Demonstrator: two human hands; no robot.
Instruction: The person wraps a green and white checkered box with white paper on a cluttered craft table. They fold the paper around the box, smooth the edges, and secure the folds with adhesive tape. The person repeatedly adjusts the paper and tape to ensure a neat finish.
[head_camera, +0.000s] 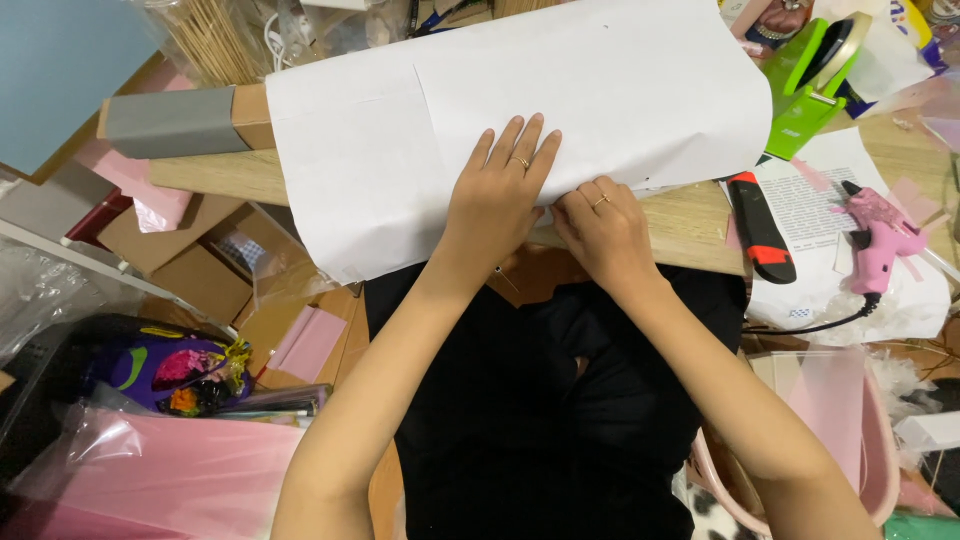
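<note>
White paper (600, 90) is wrapped over a long brown cardboard box (250, 115) that has a grey taped end (175, 122) and lies across the wooden table edge (690, 225). My left hand (498, 195) presses flat on the paper's lower edge, fingers spread. Just to its right, my right hand (605, 230) curls its fingers on the paper's bottom edge, pinching or folding it against the table. A second sheet overlaps the first on the left (345, 170).
A red and black utility knife (760, 225) lies right of my hands. A pink glue gun (880, 240) rests on printed paper. A green tape dispenser (805, 85) stands at the back right. Cardboard boxes (190, 260), pink sheets (170, 470) and plastic bags crowd the floor on the left.
</note>
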